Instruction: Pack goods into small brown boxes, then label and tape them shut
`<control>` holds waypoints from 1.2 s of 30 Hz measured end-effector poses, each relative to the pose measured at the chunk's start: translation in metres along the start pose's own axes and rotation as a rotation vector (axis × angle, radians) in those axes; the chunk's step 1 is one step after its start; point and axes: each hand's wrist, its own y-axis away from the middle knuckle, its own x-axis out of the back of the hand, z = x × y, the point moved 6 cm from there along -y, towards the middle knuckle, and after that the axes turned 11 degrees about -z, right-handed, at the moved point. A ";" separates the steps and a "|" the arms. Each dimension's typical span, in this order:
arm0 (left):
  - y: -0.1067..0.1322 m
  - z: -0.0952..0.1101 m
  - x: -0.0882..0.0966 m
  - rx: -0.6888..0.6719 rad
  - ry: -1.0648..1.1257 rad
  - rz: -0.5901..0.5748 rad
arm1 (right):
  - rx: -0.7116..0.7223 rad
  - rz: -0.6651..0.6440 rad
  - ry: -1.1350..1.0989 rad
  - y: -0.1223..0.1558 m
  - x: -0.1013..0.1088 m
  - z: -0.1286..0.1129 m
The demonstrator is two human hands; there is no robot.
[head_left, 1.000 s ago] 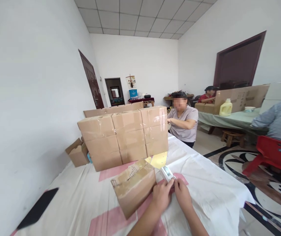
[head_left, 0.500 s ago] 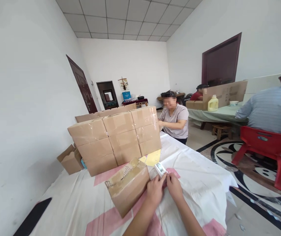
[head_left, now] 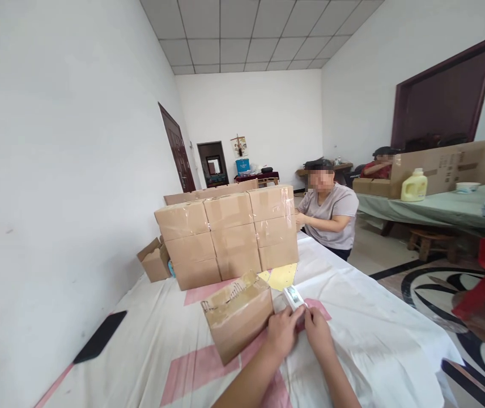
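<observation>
A small white box (head_left: 293, 297) with a dark picture or window on its top face is at the fingertips of both my hands, just above or on the cloth. My left hand (head_left: 283, 331) is closed at its near left side, and my right hand (head_left: 318, 327) pinches its near right corner. The fingers partly hide the near end of it. Just left of my left hand, a taped brown cardboard box (head_left: 242, 323) stands on the white and pink tablecloth (head_left: 140, 351).
Behind stands a stack of taped cartons (head_left: 234, 241), with an opened carton (head_left: 154, 262) to its left. A dark flat panel (head_left: 100, 336) lies at the left edge. Across the table sits a person (head_left: 330, 209). A yellow jug (head_left: 414, 186) stands on another table to the right.
The view has swung left, so everything sits further right in the picture. Both hands stay at the white box, which has barely moved relative to the cardboard box.
</observation>
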 end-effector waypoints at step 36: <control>0.017 0.005 0.013 -0.168 0.487 0.044 | 0.206 -0.024 -0.393 0.042 0.017 -0.054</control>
